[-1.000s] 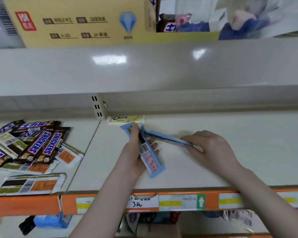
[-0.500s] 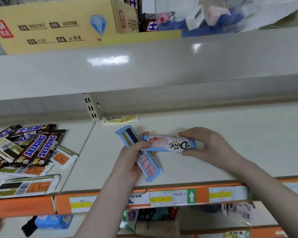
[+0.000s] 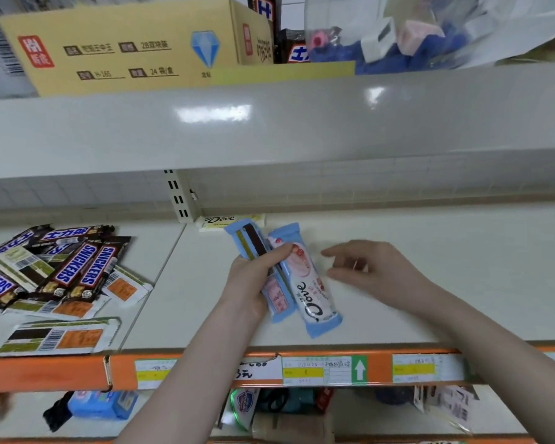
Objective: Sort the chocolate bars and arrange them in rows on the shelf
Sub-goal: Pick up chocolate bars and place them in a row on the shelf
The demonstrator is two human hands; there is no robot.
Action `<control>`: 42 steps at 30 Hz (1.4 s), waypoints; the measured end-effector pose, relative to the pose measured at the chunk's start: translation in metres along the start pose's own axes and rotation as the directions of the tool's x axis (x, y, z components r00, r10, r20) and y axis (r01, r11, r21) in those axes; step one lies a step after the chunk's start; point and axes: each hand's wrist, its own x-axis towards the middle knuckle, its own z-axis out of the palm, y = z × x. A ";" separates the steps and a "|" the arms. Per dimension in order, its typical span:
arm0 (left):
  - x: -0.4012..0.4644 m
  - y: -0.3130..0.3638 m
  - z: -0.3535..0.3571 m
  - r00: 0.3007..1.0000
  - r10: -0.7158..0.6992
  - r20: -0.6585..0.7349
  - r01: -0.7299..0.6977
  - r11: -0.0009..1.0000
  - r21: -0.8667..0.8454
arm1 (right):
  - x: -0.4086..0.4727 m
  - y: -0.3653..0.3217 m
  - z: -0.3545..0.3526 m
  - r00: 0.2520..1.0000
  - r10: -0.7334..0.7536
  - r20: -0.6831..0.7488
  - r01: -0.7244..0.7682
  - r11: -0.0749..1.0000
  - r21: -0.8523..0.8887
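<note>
Shelf (image 3: 430, 283): Snickers pile (image 3: 61, 274) far left, one yellow Dove bar (image 3: 220, 222) at back, two blue Dove bars (image 3: 305, 283) centre. Left hand (image 3: 253, 277) grips both, thumb over them. Right hand (image 3: 375, 267) just beside, fingers loose, holding nothing.

Above my shelf, an upper shelf (image 3: 269, 129) spans the frame, glaring with ceiling light. A cardboard box (image 3: 125, 49) sits upper left; orange price rail (image 3: 61, 373) below.

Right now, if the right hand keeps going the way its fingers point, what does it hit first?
The right hand points left; first contact would likely be the face-up blue Dove bar, beside the bar the left hand grips. The gap between looks free, though depth is unclear.
</note>
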 end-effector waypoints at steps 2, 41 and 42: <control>0.003 0.004 0.003 0.999 0.013 0.032 -0.016 0.997 0.079 | 0.016 -0.005 -0.008 0.998 0.046 -0.046 -0.041 0.993 0.108; 0.007 0.008 -0.017 0.992 -0.125 0.007 0.125 0.992 0.011 | 0.042 0.013 -0.005 0.875 -0.469 0.120 0.444 0.680 -0.583; 0.007 0.007 -0.019 0.991 -0.132 -0.007 0.131 0.990 -0.042 | 0.048 0.016 -0.007 0.895 -0.434 0.103 0.405 0.694 -0.595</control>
